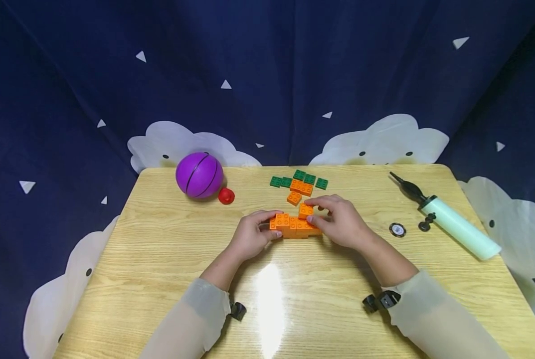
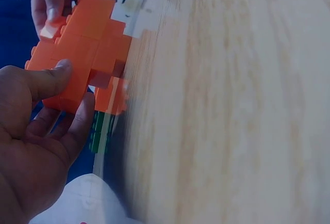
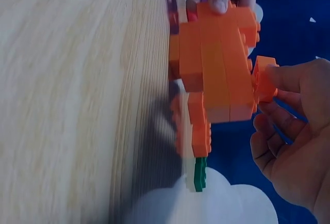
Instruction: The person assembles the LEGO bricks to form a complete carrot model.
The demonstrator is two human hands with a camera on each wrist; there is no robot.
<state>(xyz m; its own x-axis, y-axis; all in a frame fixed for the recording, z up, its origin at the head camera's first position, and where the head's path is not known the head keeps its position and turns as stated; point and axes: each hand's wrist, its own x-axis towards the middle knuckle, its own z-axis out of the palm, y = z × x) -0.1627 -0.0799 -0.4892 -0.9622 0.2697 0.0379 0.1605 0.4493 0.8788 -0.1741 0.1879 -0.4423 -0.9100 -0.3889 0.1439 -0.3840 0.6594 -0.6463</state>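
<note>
In the head view, an assembly of joined orange building bricks (image 1: 296, 231) sits mid-table, stepped along its underside in both wrist views. My left hand (image 1: 251, 236) grips its left end, the thumb on the near side and the fingers on the far side. At the other end, my right hand (image 1: 342, 224) pinches a single orange brick (image 1: 306, 210) between thumb and fingers. The right wrist view shows this small brick (image 3: 265, 77) right at the studs on top of the assembly (image 3: 216, 61), slightly tilted.
Behind the hands lie loose orange bricks (image 1: 301, 187) and several green bricks (image 1: 299, 175). A purple ball (image 1: 199, 175) and small red hat-shaped piece (image 1: 226, 196) are at back left. At right are a poker chip (image 1: 397, 230), a black piece (image 1: 425, 226) and a pale green hand pump (image 1: 462, 228).
</note>
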